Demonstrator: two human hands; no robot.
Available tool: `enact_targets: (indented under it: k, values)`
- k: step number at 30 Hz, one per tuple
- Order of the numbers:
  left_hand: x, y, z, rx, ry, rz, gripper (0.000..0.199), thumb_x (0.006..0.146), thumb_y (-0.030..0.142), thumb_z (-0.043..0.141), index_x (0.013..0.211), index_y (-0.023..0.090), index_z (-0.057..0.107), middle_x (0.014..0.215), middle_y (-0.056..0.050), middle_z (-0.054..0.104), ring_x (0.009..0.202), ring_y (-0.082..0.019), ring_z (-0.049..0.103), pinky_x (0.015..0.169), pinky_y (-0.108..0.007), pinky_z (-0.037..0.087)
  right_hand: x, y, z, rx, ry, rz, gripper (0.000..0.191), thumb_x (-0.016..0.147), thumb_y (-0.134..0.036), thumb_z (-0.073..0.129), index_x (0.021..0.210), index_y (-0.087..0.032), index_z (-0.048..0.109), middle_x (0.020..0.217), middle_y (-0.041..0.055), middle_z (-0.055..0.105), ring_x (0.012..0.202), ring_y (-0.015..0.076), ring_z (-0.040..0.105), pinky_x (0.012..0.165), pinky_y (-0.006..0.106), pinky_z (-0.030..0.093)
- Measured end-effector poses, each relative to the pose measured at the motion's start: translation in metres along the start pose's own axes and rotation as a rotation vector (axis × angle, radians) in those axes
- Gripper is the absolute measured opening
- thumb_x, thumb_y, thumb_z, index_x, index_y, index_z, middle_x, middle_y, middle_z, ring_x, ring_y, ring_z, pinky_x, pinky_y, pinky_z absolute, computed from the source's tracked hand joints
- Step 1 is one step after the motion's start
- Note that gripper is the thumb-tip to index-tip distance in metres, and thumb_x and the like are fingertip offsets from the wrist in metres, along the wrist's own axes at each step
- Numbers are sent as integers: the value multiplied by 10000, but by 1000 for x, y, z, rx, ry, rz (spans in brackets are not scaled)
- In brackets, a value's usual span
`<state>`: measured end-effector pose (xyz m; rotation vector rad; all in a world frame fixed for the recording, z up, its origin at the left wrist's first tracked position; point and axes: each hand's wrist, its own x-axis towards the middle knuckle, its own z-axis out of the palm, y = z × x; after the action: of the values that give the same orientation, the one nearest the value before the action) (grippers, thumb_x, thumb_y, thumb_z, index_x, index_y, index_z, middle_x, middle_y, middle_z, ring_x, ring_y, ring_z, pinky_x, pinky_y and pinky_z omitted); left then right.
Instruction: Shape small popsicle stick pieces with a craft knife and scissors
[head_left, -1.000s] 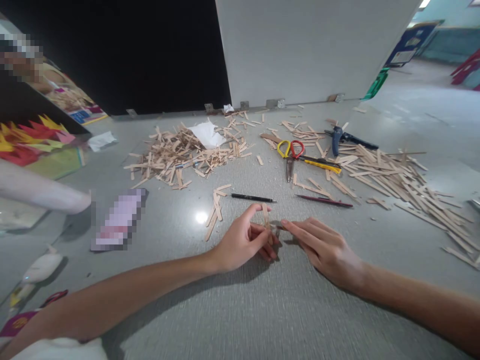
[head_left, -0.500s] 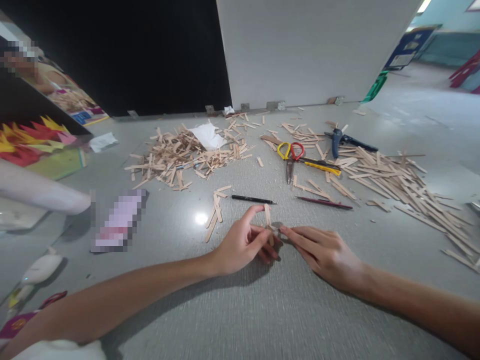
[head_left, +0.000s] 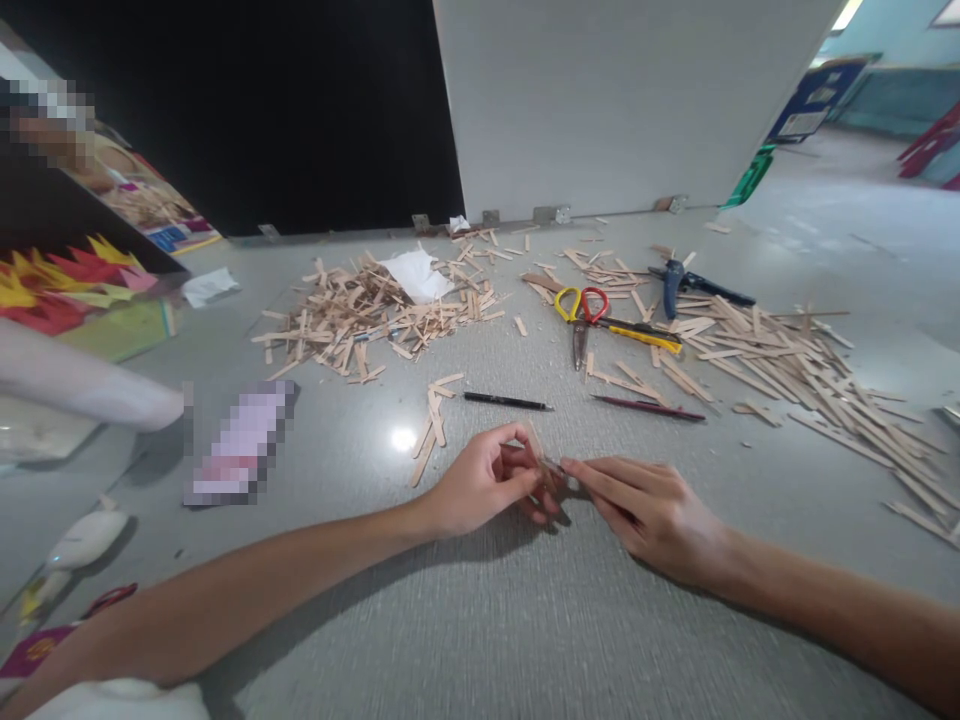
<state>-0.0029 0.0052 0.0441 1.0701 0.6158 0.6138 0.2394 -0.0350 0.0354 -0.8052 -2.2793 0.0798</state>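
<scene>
My left hand [head_left: 491, 480] is closed on a small wooden stick piece [head_left: 534, 440], held upright just above the table. Against that piece, my right hand [head_left: 649, 500] pinches a small, blurred thing between thumb and fingers; it may be a blade or a bit of wood. Behind my hands lie a black pen [head_left: 508, 401] and a dark red pen [head_left: 649, 406]. Several cut sticks [head_left: 431, 425] rest left of the black pen, close to my left hand.
A pile of stick pieces [head_left: 337, 315] carries a white tissue [head_left: 417, 274]. Scissors [head_left: 580, 335], a blue tool [head_left: 673, 288] and long sticks [head_left: 825, 375] lie back right. A glue gun [head_left: 88, 538] sits left, near another person's arm [head_left: 90, 375].
The wooden piece in my left hand has tilted and dropped slightly, and my left index finger has curled in. My right hand has barely moved.
</scene>
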Motion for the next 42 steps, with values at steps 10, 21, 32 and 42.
enact_targets:
  k: [10, 21, 32, 42]
  values:
    - [5, 2, -5, -82, -33, -49, 490, 780, 397, 972, 905, 174, 554, 822, -45, 793, 747, -169, 798, 655, -224, 637, -1, 0, -1, 58, -9, -9, 310, 1085, -93, 484, 1331, -140, 667, 1051, 118, 828, 886, 179, 814, 751, 285, 690]
    - [1, 1, -1, -38, 53, 25, 573, 797, 416, 959, 1099, 207, 519, 778, 40, 721, 662, -143, 754, 643, -243, 633, 0, -2, -1, -30, 8, -4, 311, 1080, -82, 469, 1314, -155, 660, 1032, 104, 827, 840, 169, 807, 688, 265, 671]
    - [-4, 2, 3, 78, 71, 76, 488, 865, 477, 895, 1036, 215, 520, 874, 10, 743, 743, -120, 749, 732, -243, 614, -2, -2, -1, -55, 14, -23, 335, 1067, -84, 486, 1340, -134, 673, 1018, 107, 819, 799, 169, 791, 650, 259, 654]
    - [-10, -7, 1, 507, 160, 217, 277, 994, 456, 718, 1055, 222, 584, 879, -36, 783, 816, -190, 804, 769, -300, 633, -5, -3, -2, -104, -32, -80, 359, 1091, -91, 452, 1414, -112, 609, 1030, 112, 815, 856, 195, 806, 649, 291, 682]
